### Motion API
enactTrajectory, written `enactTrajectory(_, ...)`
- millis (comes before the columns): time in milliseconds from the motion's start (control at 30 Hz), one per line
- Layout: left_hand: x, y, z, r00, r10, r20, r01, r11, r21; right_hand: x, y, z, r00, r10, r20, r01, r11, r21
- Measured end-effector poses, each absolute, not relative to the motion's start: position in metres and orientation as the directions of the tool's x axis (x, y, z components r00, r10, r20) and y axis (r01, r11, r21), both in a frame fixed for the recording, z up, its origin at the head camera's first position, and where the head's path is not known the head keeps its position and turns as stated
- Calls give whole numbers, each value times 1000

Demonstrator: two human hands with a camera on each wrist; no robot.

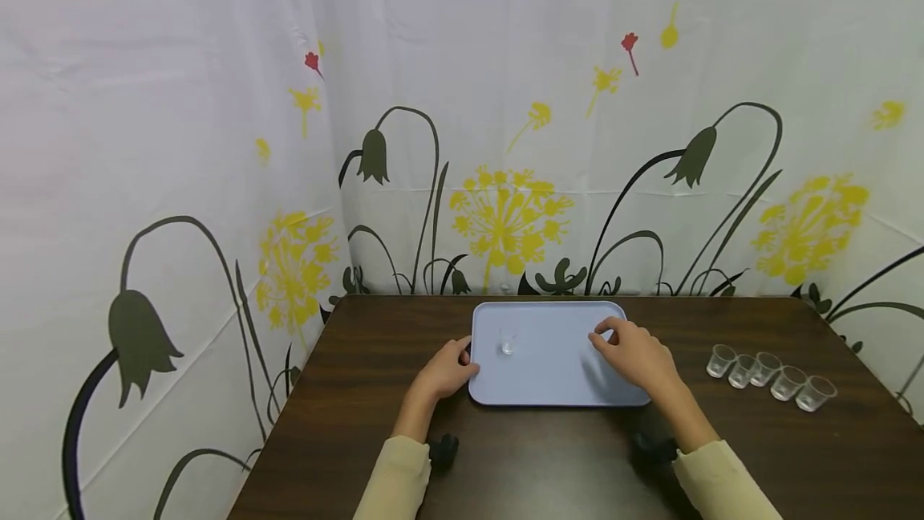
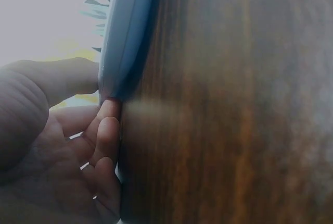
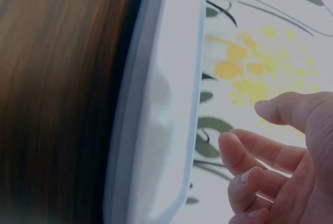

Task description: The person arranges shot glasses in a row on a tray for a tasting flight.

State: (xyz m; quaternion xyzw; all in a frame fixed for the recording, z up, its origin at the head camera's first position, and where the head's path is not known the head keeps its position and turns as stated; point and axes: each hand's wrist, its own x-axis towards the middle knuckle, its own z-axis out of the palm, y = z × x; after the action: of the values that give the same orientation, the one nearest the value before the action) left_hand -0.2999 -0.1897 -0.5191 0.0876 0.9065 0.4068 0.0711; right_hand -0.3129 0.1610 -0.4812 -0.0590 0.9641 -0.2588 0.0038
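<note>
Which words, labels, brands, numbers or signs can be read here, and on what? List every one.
None: no readable text in any view.
Tray: no lettering visible.
Cup on the tray and five cups to its right: too small to rule out fine marks.
Backdrop: printed plants only.

Six clear cups (image 1: 787,384), one blue tray (image 1: 549,375), two hands (image 1: 442,369) (image 1: 638,355), one table (image 1: 534,464)

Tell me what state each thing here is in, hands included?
Light blue tray: right way up, lying on the wood-grain table.
Small clear cup on the tray: upright, no contents visible.
Five small clear cups at right: upright, grouped close together.
Left hand: gripping the tray's left edge.
Right hand: raised over the tray's right side, holding nothing.
</note>
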Motion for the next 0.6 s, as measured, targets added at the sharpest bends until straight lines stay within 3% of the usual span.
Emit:
enactTrajectory(400,-303,-190,-517,-968,238,-76,105,665,740,-312,213,-457,-995,-101,-8,-81,844,-530)
enactTrajectory(600,-303,-188,-518,-969,236,-73,109,675,729,-307,246,-445,-991,-96,-88,-38,856,-516)
